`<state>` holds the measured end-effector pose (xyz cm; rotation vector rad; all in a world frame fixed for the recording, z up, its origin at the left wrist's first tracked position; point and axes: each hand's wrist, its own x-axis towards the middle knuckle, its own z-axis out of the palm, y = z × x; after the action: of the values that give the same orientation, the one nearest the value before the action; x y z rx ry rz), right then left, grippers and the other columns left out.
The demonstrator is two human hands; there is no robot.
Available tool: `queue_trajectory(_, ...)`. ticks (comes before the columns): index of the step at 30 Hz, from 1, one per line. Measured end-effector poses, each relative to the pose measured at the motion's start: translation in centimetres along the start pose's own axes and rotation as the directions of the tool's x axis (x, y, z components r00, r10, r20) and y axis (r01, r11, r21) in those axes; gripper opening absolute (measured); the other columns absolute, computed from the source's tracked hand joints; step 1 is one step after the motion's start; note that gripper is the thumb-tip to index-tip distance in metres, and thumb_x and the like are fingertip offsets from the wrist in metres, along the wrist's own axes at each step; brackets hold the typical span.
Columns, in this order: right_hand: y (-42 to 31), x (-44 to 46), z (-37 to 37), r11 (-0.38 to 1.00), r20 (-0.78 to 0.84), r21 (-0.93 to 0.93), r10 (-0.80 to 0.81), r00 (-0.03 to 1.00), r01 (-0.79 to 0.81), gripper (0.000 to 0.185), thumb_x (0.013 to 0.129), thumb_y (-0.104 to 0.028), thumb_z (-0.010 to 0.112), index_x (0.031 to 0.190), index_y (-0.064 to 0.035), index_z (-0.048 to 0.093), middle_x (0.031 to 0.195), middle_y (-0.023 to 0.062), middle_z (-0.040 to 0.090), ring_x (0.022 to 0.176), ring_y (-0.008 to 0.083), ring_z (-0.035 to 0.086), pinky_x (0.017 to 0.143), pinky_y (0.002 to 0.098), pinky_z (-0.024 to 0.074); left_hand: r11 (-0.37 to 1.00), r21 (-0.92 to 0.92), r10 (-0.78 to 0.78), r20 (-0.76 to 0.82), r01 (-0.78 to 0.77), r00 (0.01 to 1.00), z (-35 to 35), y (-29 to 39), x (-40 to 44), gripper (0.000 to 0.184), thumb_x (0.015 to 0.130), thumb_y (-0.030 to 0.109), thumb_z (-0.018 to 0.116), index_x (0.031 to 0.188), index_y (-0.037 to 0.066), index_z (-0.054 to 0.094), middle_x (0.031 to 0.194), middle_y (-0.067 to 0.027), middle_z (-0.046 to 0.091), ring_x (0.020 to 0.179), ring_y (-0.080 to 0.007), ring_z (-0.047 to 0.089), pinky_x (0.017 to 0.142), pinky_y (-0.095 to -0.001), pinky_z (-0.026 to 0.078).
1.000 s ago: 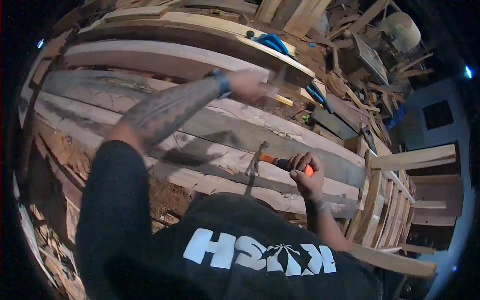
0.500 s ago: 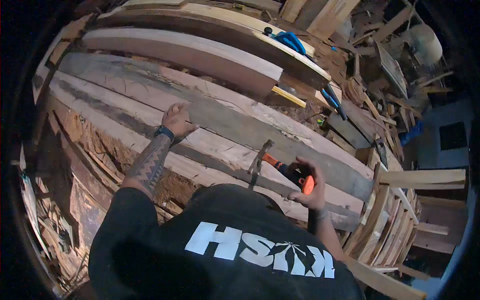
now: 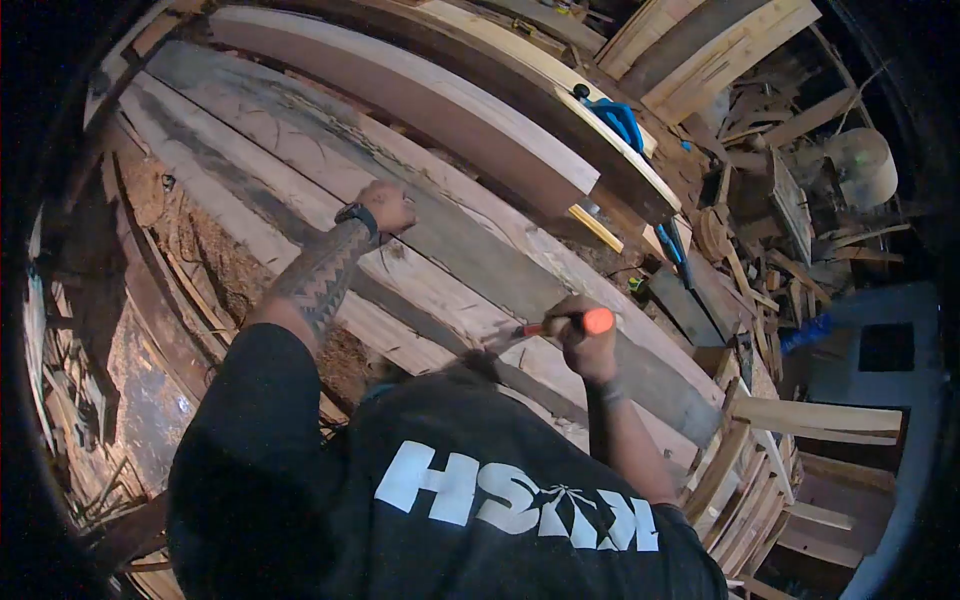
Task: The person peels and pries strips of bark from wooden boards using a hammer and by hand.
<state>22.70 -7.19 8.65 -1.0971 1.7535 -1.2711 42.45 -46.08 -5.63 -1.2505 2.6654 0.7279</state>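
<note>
My right hand [image 3: 588, 345] is wrapped round the handle of a hammer [image 3: 598, 320], whose orange butt points up toward me. The hammer's head end is blurred by motion, low over the boards near my chest. My left hand [image 3: 385, 207] is closed like a fist and rests on the long wooden boards [image 3: 300, 180]; what its fingers hold, if anything, is hidden. Pale and grey-brown, the boards lie side by side and run from upper left to lower right beneath both hands.
Beyond the boards lies a thick reddish beam [image 3: 450, 135]. A blue-handled tool [image 3: 615, 122] rests on another beam behind it. A yellow strip [image 3: 597, 228] sticks out near the beam's end. Sawdust [image 3: 225, 250] covers the near left; a wooden rack [image 3: 770, 480] stands at right.
My right hand has tightened round the hammer and turned it, moving slightly up and left. My left hand has shifted a little right and curled more closely. The view has tilted.
</note>
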Motion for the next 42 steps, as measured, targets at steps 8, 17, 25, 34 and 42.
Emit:
queue_trajectory(8, -0.8, -3.3, -1.6, 0.999, -0.507, 0.052, 0.041, 0.861, -0.017, 0.010, 0.104, -0.014, 0.063, 0.103, -0.0042, 0.062, 0.089, 0.0037, 0.062, 0.081, 0.0123, 0.059, 0.076, 0.0300, 0.0502, 0.909, 0.277, 0.331, -0.019, -0.313, 0.944, 0.4, 0.9, -3.9, 0.110, 0.056, 0.069, 0.088, 0.142, 0.012, 0.051, 0.134, -0.0214, 0.052, 0.125, -0.0421, 0.048, 0.106, -0.0542, 0.043)
queue_trajectory(17, 5.4, -3.0, -4.8, 1.000, -0.344, 0.007, 0.010, 0.939, -0.009, 0.029, 0.102, -0.032, 0.064, 0.088, -0.0109, 0.050, 0.076, 0.0013, 0.054, 0.061, 0.0121, 0.053, 0.056, 0.0282, 0.0453, 0.904, 0.235, 0.343, 0.100, -0.357, 0.934, -1.0, 1.9, -3.0, 0.099, 0.065, 0.061, 0.086, 0.142, 0.012, 0.050, 0.132, -0.0218, 0.055, 0.125, -0.0420, 0.053, 0.106, -0.0537, 0.044)
queue_trajectory(25, 3.8, 1.9, -2.7, 0.996, -0.293, 0.083, 0.050, 0.955, -0.026, 0.035, 0.106, -0.032, 0.060, 0.081, -0.0113, 0.047, 0.063, -0.0007, 0.047, 0.051, 0.0109, 0.047, 0.046, 0.0282, 0.0367, 0.827, 0.157, 0.523, 0.139, -0.540, 0.841, -1.0, 1.7, -0.4, 0.091, 0.068, 0.059, 0.086, 0.140, 0.013, 0.055, 0.137, -0.0198, 0.056, 0.128, -0.0391, 0.054, 0.109, -0.0508, 0.045)
queue_trajectory(34, -2.4, 11.9, 3.2, 0.834, -0.239, 0.506, 0.380, 0.894, -0.219, 0.040, 0.105, -0.046, 0.058, 0.084, -0.0141, 0.047, 0.061, -0.0007, 0.044, 0.048, 0.0141, 0.044, 0.046, 0.0315, 0.0381, 0.771, 0.248, 0.593, 0.055, -0.586, 0.803, 1.0, -0.1, 0.0, 0.091, 0.068, 0.060, 0.087, 0.139, 0.013, 0.057, 0.144, -0.0214, 0.048, 0.132, -0.0444, 0.049, 0.109, -0.0545, 0.045)
queue_trajectory(42, 4.4, 18.8, 7.1, 0.732, -0.241, 0.555, 0.597, 0.765, -0.396, 0.048, 0.101, -0.057, 0.059, 0.078, -0.0177, 0.044, 0.058, -0.0016, 0.038, 0.045, 0.0154, 0.040, 0.044, 0.0338, 0.0338, 0.861, -0.371, 0.375, 0.000, -0.349, 0.927, 2.8, -1.2, 5.5, 0.047, 0.075, 0.021, 0.085, 0.114, 0.007, 0.063, 0.112, -0.0173, 0.067, 0.107, -0.0356, 0.065, 0.093, -0.0426, 0.053)
